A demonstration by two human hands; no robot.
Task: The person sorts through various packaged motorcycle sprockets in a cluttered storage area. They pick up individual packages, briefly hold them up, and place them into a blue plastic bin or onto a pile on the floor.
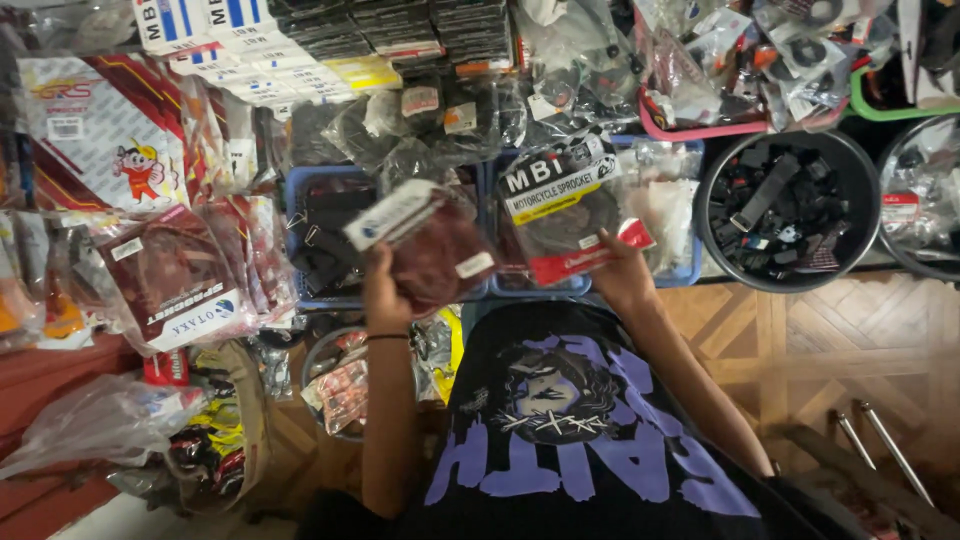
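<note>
My left hand [382, 288] grips a clear plastic bag with a dark red sprocket and a white header card [425, 240], held up over a blue crate. My right hand [622, 275] holds a second bagged sprocket with a black, yellow and red label [568, 205], lifted beside the first. Both packets hover above the blue crates [300, 190] of bagged parts. A thin black band circles my left wrist. My black shirt with purple print [560, 410] fills the lower middle.
A round black tub [780, 205] of black parts stands at right, another tub [925, 200] beyond it. Pink and green trays [700, 128] hold bagged parts at top right. Hanging packets [170, 280] crowd the left. A basket [340, 385] sits below, wooden floor [830, 340] at right.
</note>
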